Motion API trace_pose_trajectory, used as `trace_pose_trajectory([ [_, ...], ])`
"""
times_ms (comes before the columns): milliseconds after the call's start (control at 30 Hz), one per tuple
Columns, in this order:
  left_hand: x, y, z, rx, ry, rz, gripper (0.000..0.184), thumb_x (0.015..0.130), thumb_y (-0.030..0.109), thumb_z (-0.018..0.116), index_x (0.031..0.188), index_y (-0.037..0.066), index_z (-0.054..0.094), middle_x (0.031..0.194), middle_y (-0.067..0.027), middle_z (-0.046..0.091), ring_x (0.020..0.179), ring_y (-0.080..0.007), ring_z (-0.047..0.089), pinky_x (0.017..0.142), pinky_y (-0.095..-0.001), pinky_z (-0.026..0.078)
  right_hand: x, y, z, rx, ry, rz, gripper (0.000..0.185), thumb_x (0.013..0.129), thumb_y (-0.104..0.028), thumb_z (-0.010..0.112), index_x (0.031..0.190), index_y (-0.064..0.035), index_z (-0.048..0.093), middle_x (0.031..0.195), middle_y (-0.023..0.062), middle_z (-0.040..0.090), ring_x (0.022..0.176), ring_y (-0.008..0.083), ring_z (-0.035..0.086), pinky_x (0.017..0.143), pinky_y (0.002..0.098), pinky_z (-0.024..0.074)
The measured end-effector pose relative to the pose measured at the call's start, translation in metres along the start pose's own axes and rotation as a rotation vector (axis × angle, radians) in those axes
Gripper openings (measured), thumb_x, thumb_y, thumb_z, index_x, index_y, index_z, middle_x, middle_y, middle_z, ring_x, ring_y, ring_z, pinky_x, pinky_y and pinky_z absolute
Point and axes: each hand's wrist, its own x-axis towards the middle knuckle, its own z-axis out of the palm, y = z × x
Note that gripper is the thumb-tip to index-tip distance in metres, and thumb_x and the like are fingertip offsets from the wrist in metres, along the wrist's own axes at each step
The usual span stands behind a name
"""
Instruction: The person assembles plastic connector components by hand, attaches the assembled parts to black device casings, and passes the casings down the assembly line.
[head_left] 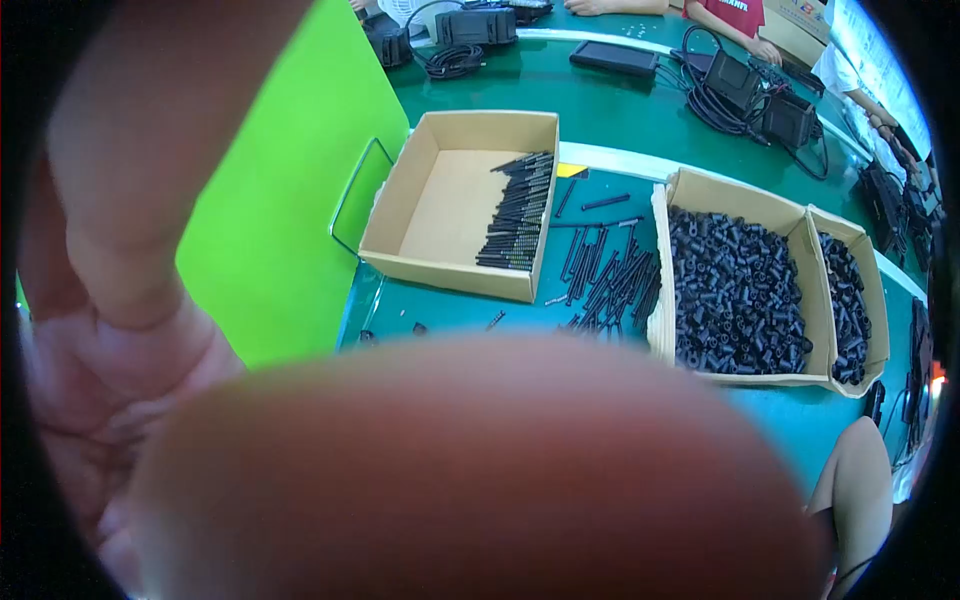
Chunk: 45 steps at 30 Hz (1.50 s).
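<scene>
On the green table [450,305], boxed rods [518,222] lie roughly left-to-right.

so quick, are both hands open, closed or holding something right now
Left hand, as it seems: open, fingers spread, blurred up close, nothing visible in it.
Right hand: not in view, so its state cannot be told.
</scene>
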Motion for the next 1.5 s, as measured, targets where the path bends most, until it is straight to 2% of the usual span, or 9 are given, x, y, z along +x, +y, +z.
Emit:
trace_pose_trajectory([
  [333, 0.015, -0.004, -0.005, 0.032, 0.04, 0.018, 0.055, 0.099, 0.049, 0.037, 0.132, 0.009, 0.054, 0.146, -0.0245, 0.037, 0.129, -0.0379, 0.046, 0.099, -0.0485, 0.048, 0.029, -0.033, -0.044, 0.151, 0.201, -0.211, 0.028, 0.101, -0.027, 0.045, 0.106, -0.0086, 0.066, 0.093, 0.0066, 0.067, 0.086, 0.0176, 0.06, 0.075, 0.0285, 0.0484],
  [500, 0.028, -0.016, -0.013, 0.06, 0.106, 0.023, 0.057, 0.099, 0.05, 0.037, 0.133, 0.008, 0.053, 0.147, -0.0252, 0.036, 0.129, -0.0384, 0.046, 0.098, -0.049, 0.048, 0.066, -0.04, -0.046, 0.293, 0.193, -0.288, 0.029, 0.101, -0.029, 0.045, 0.105, -0.0095, 0.066, 0.093, 0.0062, 0.067, 0.087, 0.0176, 0.06, 0.075, 0.0285, 0.0479],
  [733, 0.057, -0.03, -0.019, 0.082, 0.163, 0.079, 0.059, 0.098, 0.052, 0.036, 0.134, 0.008, 0.052, 0.147, -0.0261, 0.035, 0.129, -0.039, 0.046, 0.097, -0.0497, 0.048, 0.1, -0.026, -0.012, 0.447, 0.136, -0.241, 0.029, 0.101, -0.03, 0.045, 0.104, -0.0106, 0.066, 0.094, 0.0058, 0.066, 0.088, 0.0177, 0.059, 0.076, 0.0284, 0.0471],
  [1033, 0.045, -0.02, -0.007, 0.126, 0.274, 0.128, 0.063, 0.098, 0.055, 0.035, 0.135, 0.007, 0.051, 0.148, -0.0273, 0.033, 0.129, -0.0398, 0.046, 0.096, -0.0506, 0.049, 0.104, -0.029, -0.041, 0.471, 0.15, -0.371, 0.029, 0.101, -0.032, 0.045, 0.103, -0.0121, 0.066, 0.095, 0.0051, 0.066, 0.089, 0.0179, 0.057, 0.077, 0.0284, 0.0462],
  [1267, 0.016, -0.014, 0.015, 0.152, 0.291, -0.021, 0.066, 0.097, 0.057, 0.034, 0.136, 0.006, 0.05, 0.148, -0.0282, 0.032, 0.129, -0.0405, 0.045, 0.096, -0.0513, 0.049, 0.114, -0.033, -0.047, 0.51, 0.148, -0.424, 0.029, 0.102, -0.034, 0.045, 0.101, -0.0133, 0.066, 0.095, 0.0047, 0.066, 0.09, 0.018, 0.057, 0.077, 0.0284, 0.0454],
  [1500, 0.022, -0.009, 0.025, 0.195, 0.357, -0.147, 0.069, 0.097, 0.059, 0.033, 0.137, 0.005, 0.049, 0.148, -0.0291, 0.031, 0.129, -0.0411, 0.045, 0.095, -0.052, 0.05, 0.11, -0.028, -0.023, 0.556, 0.088, -0.272, 0.03, 0.102, -0.035, 0.045, 0.1, -0.0145, 0.066, 0.096, 0.0042, 0.066, 0.09, 0.0181, 0.056, 0.078, 0.0283, 0.0447],
])
